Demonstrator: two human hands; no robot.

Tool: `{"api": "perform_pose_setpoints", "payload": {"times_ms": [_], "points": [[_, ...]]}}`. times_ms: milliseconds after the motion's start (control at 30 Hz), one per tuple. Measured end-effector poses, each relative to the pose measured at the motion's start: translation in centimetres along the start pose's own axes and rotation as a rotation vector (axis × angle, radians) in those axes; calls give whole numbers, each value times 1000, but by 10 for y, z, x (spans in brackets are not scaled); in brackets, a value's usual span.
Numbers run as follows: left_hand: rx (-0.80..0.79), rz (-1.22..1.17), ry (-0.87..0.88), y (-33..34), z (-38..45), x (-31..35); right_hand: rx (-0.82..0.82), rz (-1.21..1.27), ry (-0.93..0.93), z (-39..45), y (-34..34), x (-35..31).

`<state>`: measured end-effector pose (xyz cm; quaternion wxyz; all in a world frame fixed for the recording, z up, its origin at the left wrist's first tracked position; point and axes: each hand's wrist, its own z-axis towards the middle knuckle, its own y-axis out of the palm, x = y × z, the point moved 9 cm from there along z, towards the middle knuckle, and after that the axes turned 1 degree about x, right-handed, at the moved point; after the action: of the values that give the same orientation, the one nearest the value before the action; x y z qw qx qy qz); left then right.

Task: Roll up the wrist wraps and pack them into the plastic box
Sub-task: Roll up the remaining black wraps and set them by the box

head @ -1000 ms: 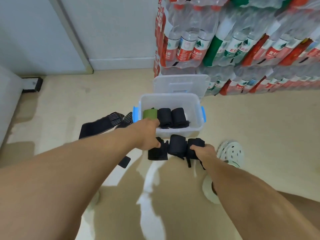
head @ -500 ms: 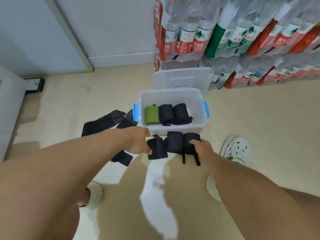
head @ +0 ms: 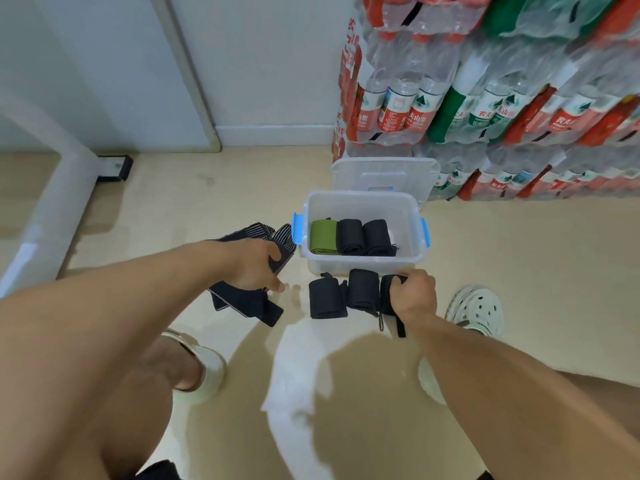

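Right hand (head: 414, 294) gripping the rightmost of three rolled wraps (head: 363, 291) just in front of the box (head: 363, 263); left hand (head: 254, 268) curled over unrolled wraps (head: 242, 303) left of the box. Best lifted squeezed tight, loose strap tucked, set beside the packed rolls (head: 351, 237).

The box (head: 363, 266) is clear plastic with blue latches (head: 425, 233). Inside sit one olive-green roll (head: 322, 236) and two black rolls (head: 365, 237). Three more black rolls (head: 346, 296) lie on the beige floor (head: 519, 271). The loose wraps (head: 256, 233) are black with thin white stripes. Bottles (head: 485, 98) carry red and green labels.
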<state>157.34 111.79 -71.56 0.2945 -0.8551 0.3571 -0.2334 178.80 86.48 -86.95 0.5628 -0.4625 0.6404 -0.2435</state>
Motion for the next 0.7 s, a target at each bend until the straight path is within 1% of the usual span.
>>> {"api": "perform_pose_setpoints", "payload": {"times_ms": [100, 200, 400, 533, 700], "points": [[26, -51, -6, -5, -15, -19, -39, -46, -152, -23, 4, -46], [63, -113, -22, -10, -29, -44, -131, -52, -300, -48, 23, -96], [122, -254, -68, -16, -57, -93, -352, -19, -518, -102, 71, -187], [151, -331, -92, -14, -63, -119, -479, -102, -591, -129, 117, -217], [108, -341, -109, -8, -55, -138, -584, -175, -522, -137, 180, -219]]}}
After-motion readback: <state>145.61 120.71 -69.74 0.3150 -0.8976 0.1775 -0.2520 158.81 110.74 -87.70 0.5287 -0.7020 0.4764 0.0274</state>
